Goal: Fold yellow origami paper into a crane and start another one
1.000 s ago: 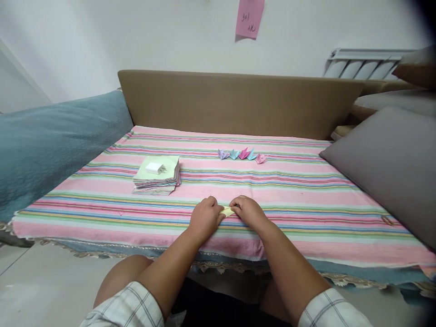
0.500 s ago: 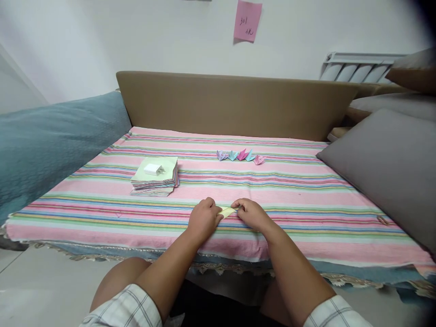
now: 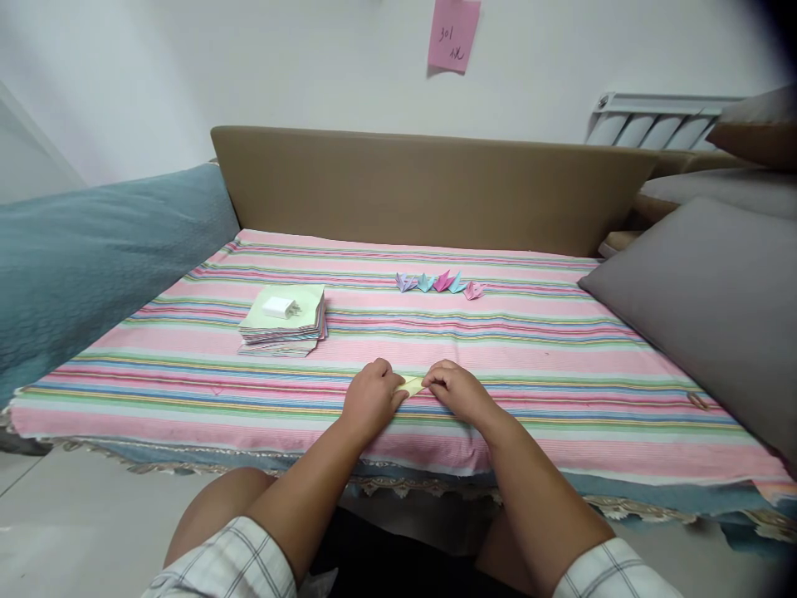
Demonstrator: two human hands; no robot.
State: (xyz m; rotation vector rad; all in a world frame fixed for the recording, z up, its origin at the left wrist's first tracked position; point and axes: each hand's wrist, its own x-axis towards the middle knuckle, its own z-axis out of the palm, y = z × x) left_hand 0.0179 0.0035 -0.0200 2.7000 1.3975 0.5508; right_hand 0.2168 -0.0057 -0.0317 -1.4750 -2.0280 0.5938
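A small piece of folded pale-yellow paper (image 3: 412,385) is held low over the striped cloth, between my two hands. My left hand (image 3: 374,392) grips its left end, thumb below and fingers curled above. At the other end, my right hand (image 3: 457,389) pinches the paper's right tip between thumb and fingers. The ends of the paper are hidden by my fingers. Beyond my hands, several folded paper cranes (image 3: 442,282) in purple, blue and pink stand in a row.
A stack of square paper (image 3: 282,320) lies to the left, with a white plug adapter (image 3: 280,307) on top. Grey cushions (image 3: 697,307) are piled at the right. A small brown loop (image 3: 697,401) rests near them. The brown backrest (image 3: 423,191) stands behind the striped cloth (image 3: 529,357).
My right hand has shifted slightly left along the paper, its fingers now closed on the right tip. My left hand has kept its hold.
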